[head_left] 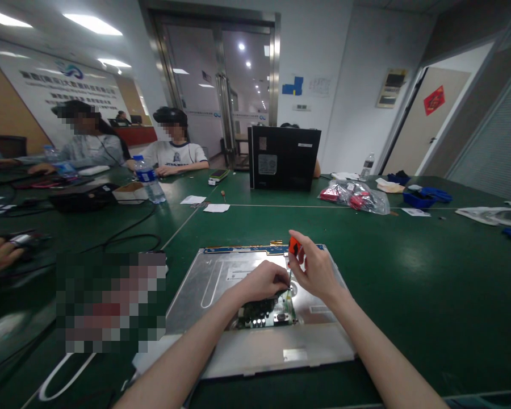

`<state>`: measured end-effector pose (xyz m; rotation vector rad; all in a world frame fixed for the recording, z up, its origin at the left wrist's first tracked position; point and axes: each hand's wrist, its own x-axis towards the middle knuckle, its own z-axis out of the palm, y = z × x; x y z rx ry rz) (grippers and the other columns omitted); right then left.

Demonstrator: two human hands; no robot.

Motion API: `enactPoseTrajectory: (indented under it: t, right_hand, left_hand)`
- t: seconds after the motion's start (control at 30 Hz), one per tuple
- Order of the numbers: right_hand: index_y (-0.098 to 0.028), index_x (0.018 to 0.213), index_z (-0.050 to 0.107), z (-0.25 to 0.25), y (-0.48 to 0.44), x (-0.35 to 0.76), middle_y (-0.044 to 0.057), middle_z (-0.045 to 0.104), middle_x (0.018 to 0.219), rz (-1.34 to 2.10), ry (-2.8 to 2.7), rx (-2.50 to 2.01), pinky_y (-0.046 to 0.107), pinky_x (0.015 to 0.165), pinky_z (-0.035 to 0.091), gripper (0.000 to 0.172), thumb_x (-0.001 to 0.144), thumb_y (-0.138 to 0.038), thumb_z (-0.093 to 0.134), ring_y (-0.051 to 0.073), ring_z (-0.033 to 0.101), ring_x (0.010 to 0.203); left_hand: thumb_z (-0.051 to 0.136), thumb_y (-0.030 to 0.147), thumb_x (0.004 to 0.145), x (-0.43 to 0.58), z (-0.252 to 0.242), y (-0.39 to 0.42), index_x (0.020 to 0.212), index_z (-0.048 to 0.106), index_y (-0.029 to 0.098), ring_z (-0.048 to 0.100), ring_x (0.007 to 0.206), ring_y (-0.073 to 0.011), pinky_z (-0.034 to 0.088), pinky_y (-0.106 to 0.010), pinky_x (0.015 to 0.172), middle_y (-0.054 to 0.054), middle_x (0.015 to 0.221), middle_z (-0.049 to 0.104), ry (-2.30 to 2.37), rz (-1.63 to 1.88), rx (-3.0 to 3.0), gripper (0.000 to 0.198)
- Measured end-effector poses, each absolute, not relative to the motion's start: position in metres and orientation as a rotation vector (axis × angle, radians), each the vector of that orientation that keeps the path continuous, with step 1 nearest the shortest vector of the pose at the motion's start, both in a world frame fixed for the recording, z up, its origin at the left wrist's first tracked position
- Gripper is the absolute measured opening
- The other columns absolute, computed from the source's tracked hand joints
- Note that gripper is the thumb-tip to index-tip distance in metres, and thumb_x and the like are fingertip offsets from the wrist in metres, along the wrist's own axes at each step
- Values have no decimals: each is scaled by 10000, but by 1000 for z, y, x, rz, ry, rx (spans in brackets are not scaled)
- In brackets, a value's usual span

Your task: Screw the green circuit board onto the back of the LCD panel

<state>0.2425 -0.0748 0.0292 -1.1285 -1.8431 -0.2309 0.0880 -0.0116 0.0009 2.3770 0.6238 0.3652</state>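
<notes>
My right hand (pixel 317 270) is closed around the orange and black handle of a screwdriver (pixel 295 245). The screwdriver stands nearly upright, its thin shaft pointing down at a green circuit board (pixel 283 314). Beside the tip, my left hand (pixel 259 282) has its fingers curled together low over the board; what they pinch, if anything, is hidden. The board sits on the metal back of a flat display panel (pixel 191 295) lying on the table. A narrow blue circuit strip (pixel 238 250) runs along the panel's far edge. My left hand and forearm cover part of the board.
Beyond the panel on the green table (pixel 409 272) stand a black computer case (pixel 285 159) and a plastic bag (pixel 357 197) with red items. Left are a water bottle (pixel 149 179), cables and a pixelated patch (pixel 111 307). Other people sit across; another person's hand (pixel 0 255) shows at left.
</notes>
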Motion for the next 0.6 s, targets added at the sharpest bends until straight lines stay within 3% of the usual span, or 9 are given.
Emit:
enactPoseTrajectory:
  t: [0.6]
  right_hand:
    - [-177, 1286, 393, 25, -74, 243, 8, 594, 756, -241, -1835, -1178, 246, 524, 426, 404, 896, -264, 453, 119, 522, 538]
  left_hand:
    - [557, 31, 685, 88, -4, -9, 776, 725, 136, 600, 633, -126, 423, -189, 630, -9, 697, 705, 619, 383, 2364, 217]
